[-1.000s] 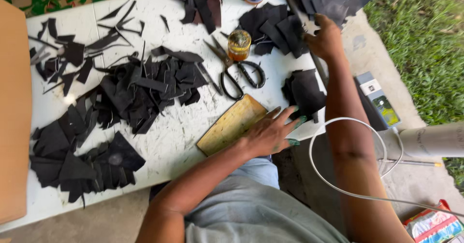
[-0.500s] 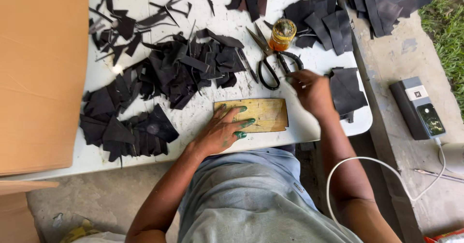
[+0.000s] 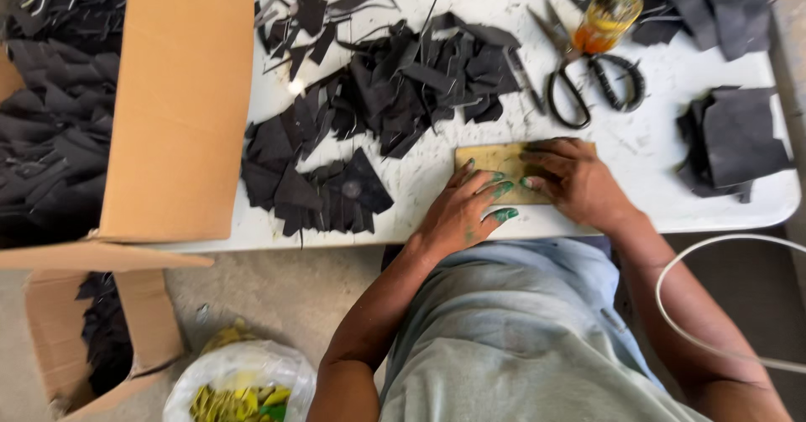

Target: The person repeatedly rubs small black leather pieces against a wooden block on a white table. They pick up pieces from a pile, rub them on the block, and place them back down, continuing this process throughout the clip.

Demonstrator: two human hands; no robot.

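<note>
Tan board at the near desk edge is pressed by left hand and right hand, both flat, fingers spread; scissors lie just beyond.

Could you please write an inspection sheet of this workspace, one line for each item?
Surface: white table, scratched and marked.
Job's things: flat tan board near the table's front edge, under both hands.
Clutter: heaps of black cut pieces; black-handled scissors; amber jar; stack of black sheets at the table's right end.
Grippers: left hand, fingertips stained green, rests on the board; right hand presses flat on it.
Cables: white cable loops beside the right arm.
Surroundings: open cardboard box holding black pieces; second box on the ground; clear bag of yellow scraps.
</note>
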